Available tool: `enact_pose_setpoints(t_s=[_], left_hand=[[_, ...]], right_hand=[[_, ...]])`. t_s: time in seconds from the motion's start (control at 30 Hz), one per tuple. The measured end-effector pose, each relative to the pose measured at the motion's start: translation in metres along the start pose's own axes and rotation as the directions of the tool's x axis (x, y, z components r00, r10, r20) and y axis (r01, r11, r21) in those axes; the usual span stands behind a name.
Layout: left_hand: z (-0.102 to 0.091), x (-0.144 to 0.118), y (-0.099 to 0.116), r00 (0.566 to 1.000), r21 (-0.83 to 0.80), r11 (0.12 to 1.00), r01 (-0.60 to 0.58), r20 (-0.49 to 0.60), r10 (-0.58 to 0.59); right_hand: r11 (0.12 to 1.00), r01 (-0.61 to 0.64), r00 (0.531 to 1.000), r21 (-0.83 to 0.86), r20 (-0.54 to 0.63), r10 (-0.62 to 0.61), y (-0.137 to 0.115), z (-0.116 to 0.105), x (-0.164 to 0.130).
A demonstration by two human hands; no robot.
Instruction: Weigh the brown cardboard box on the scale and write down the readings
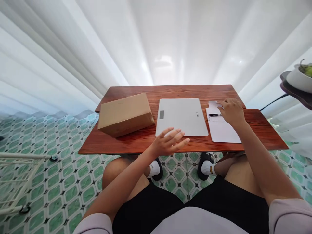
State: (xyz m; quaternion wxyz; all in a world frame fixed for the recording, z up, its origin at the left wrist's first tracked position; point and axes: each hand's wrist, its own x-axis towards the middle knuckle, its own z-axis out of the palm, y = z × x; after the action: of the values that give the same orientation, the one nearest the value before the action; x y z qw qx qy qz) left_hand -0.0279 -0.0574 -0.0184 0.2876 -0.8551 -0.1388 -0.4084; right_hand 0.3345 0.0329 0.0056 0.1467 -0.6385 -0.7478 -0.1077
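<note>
My left hand (169, 142) hovers at the table's front edge, just before the digital scale (181, 117), fingers spread and holding nothing. The scale is a flat white glass plate with a small grey display on its left side. On the right, my right hand (232, 112) is over the top of a white paper pad (223, 131). Its thumb and forefinger close on the edge of a small white slip of paper (213, 104). Just below the slip, a black pen (214, 115) lies across the pad, its right end near my fingers.
A closed brown cardboard box (125, 113) stands left of the scale on the reddish wooden table (146, 143). White curtains (156, 42) hang behind. A white metal rack (21, 182) is at lower left, and a potted plant (301, 78) sits on a dark stand at right.
</note>
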Motion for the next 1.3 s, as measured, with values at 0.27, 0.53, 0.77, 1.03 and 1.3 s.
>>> enact_pose_setpoints(t_s=[0.27,0.53,0.77,1.03,1.3], left_hand=[[0.036,0.029,0.033,0.949,-0.274,0.938,-0.212,0.173,0.265],[0.106,0.103,0.066,0.849,-0.409,0.852,-0.327,0.267,0.455],[0.164,0.155,0.096,0.773,-0.467,0.883,-0.047,0.543,0.328],[0.187,0.144,0.104,0.763,-0.453,0.891,0.043,0.591,0.263],[0.186,0.140,0.105,0.766,-0.450,0.891,0.051,0.591,0.255]], right_hand=[[0.997,-0.076,0.979,-0.009,0.187,0.077,0.059,0.028,-0.038],[0.994,0.050,0.997,0.101,0.059,-0.056,0.092,0.054,-0.038],[0.987,0.145,0.986,0.064,0.069,-0.149,0.094,0.046,-0.039],[0.998,0.005,1.000,0.063,-0.010,-0.004,0.097,0.036,-0.043],[0.874,-0.162,0.939,0.458,-0.200,0.278,0.081,0.022,-0.047]])
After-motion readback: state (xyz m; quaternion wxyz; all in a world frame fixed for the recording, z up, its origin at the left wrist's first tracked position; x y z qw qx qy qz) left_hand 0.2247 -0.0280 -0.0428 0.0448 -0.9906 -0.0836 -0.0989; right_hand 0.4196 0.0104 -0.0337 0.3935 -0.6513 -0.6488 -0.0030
